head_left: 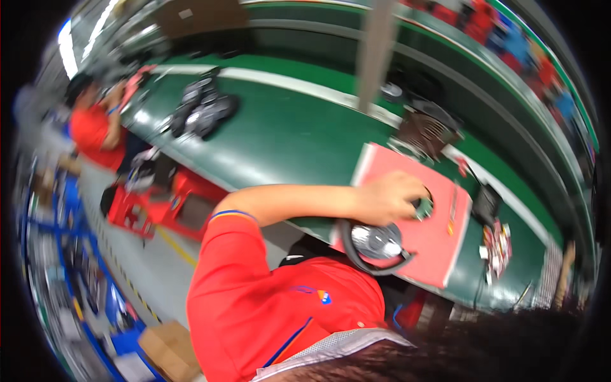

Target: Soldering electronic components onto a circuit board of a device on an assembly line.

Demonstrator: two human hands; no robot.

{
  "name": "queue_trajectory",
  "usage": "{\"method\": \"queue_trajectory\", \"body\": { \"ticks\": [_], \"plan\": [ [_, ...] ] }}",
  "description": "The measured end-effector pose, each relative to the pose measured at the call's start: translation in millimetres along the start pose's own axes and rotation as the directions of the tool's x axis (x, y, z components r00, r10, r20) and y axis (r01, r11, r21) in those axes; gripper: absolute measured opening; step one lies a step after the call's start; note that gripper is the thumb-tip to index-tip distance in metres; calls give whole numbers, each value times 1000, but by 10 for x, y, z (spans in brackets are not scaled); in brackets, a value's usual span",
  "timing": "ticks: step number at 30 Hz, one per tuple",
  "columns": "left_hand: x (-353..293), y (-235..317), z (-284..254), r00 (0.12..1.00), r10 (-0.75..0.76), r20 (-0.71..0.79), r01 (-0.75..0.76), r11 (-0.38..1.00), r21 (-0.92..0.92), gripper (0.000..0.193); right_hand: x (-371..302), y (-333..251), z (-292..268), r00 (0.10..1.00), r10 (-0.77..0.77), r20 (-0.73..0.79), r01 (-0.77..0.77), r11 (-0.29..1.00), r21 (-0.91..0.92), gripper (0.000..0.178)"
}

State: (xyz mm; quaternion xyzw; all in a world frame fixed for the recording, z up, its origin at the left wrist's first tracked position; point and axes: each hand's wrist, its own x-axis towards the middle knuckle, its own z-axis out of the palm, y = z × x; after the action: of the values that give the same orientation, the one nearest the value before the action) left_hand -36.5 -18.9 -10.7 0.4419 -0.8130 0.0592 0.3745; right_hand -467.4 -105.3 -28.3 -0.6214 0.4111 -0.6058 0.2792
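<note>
My left hand [391,197] reaches across a pink mat [423,245] on the green workbench, blurred by motion. Its fingers are closed at the edge of a small round piece [423,207] with a dark rim and green inside. Just below the hand, on the mat's near edge, lies a headphone-like thing [377,242] with a shiny grey rounded cup and a curved black band. A slim screwdriver-like tool [452,213] with an orange end rests on the mat's right side. My right hand does not show.
Behind the mat stands a brown slatted container [426,130]. Right of it are a black object [487,204] and small packets [496,251]. Dark parts [203,108] are heaped farther left on the bench [293,140]. A co-worker in red [95,130] works at the far left.
</note>
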Motion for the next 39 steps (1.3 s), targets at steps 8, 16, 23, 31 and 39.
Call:
{"method": "queue_trajectory", "body": {
  "ticks": [8, 16, 23, 31, 39],
  "plan": [
    [-1212, -336, -1735, 809, -372, -454, 582, 611, 537, 22, 155, -484, 2173, 402, -471, 785, 537, 816, 215, 46],
    [-3528, -594, -2954, -99, -649, -755, 944, -302, 136, 73, 160, -542, 2735, 179, -481, 858, 514, 790, 335, 58],
    [-3068, -530, -2386, 87, -708, -701, 889, -263, 376, 58, 173, -374, 2883, 158, -536, 829, 562, 739, 371, 55],
    [-2542, -1104, -2514, 503, -526, -685, 822, 49, 567, 38, 177, -415, 2980, 114, -570, 814, 640, 668, 378, 47],
    [-2468, -2184, -2800, 168, -801, -575, 917, -87, 389, 25, 149, -367, 2990, 138, -633, 762, 663, 630, 403, 44]
  ]
}}
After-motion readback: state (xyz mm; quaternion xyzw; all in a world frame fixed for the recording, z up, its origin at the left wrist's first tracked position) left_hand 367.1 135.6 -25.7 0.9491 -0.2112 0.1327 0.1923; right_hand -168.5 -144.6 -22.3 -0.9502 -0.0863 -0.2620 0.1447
